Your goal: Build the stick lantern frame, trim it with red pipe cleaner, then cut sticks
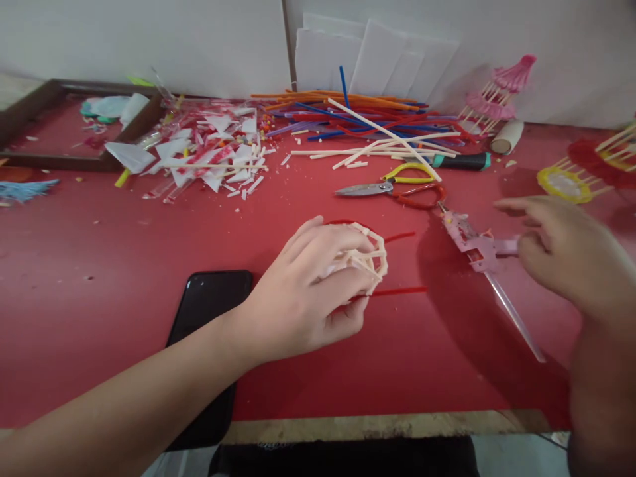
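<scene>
Clamping cream frame (382, 257), left fingers (342, 285); right fingers (527, 207) parted beside glue gun (484, 252); phone (211, 301) reaching tabletop's front edge (368, 427).

Wall (149, 46): I get soft, muted light, dimmer rightward.
Red table (124, 238): pale sheen at left — broad, soft shadow beside the right hand (571, 255).
Right hand: slightly blurred to me.
Phone (213, 305): small glint near its top.
Edges: I see wide-angle stretch.
</scene>
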A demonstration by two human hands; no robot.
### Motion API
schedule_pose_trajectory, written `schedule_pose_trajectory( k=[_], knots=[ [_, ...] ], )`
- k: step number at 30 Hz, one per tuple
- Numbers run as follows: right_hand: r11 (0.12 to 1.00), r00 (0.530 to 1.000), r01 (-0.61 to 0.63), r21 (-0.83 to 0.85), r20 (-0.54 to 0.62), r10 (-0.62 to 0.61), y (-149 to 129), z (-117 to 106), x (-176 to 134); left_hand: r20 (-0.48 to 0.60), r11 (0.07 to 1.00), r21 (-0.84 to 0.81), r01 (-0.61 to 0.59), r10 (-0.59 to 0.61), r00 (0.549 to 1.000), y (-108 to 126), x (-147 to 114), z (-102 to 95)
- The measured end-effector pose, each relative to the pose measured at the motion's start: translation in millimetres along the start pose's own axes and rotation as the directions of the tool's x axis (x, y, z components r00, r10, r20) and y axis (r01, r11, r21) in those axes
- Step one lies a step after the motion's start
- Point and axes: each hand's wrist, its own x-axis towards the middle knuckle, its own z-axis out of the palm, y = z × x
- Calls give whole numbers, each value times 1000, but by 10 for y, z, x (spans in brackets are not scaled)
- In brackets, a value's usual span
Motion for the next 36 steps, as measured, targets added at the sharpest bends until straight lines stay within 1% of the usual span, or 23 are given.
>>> schedule_pose_trajectory(
  k=[1, 2, 3, 4, 5, 7, 8, 9, 10, 12, 13, 15, 16, 19, 23, 28, 32, 36],
  knots=[
    [1000, 999, 31, -3, 11, -31, 142, 20, -34, -8, 1000, 16, 15, -14, 1000, -1, 2, 0],
    [995, 995, 96, -9, 17, -96, 242, 32, -61, -14, 999, 28, 25, -25, 1000, -2, 4, 0],
    [992, 992, 124, -12, 41, -123, 287, 33, -77, -19, 999, 34, 34, -33, 999, -3, 5, -1],
    [992, 992, 121, -15, 43, -121, 270, 21, -78, -25, 999, 35, 38, -37, 999, -5, 6, -2],
    [997, 997, 81, -17, 16, -80, 190, -3, -65, -29, 999, 34, 38, -37, 999, -8, 7, -3],
    [998, 998, -55, 30, -6, 56, -123, -69, -14, -29, 999, 25, 33, -32, 999, -14, 8, -2],
    [994, 996, -59, 94, -68, 65, -327, -98, 14, -27, 999, 23, 28, -27, 999, -16, 9, -1],
    [988, 996, -21, 156, -82, 34, -540, -118, 38, -26, 999, 22, 23, -22, 999, -17, 10, 1],
    [978, 1000, 18, 207, -4, -17, -745, -123, 53, -26, 1000, 23, 17, -17, 1000, -18, 12, 3],
    [941, 991, 125, 314, 1, -132, -1091, -92, 58, -25, 1000, 26, 14, -13, 1000, -19, 14, 6],
    [926, 984, 151, 346, 34, -173, -1220, -62, 53, -23, 1000, 27, 15, -14, 1000, -19, 14, 7],
    [892, 973, 196, 408, 34, -230, -1393, 3, 39, -13, 1000, 26, 17, -16, 1000, -21, 9, 7],
    [884, 971, 203, 422, 28, -237, -1446, 28, 35, -6, 999, 27, 17, -17, 1000, -22, 5, 7],
    [872, 978, 186, 453, -1, -208, -1529, 54, 48, 2, 999, 37, 21, -21, 1000, -18, -4, 8],
    [859, 986, 161, 487, -39, -162, -1582, 20, 80, -1, 999, 45, 16, -16, 1000, 9, 15, 24],
    [854, 972, 236, 464, -113, -207, -1621, 14, 95, -19, 998, 63, -2, 4, 1000, 39, 45, 43],
    [852, 972, 235, 468, -115, -205, -1643, 21, 97, -14, 996, 90, -14, 16, 1000, 43, 32, 26],
    [856, 983, 183, 484, -91, -159, -1660, 16, 85, -13, 995, 101, -17, 18, 1000, 55, 25, 9]
  ],
)
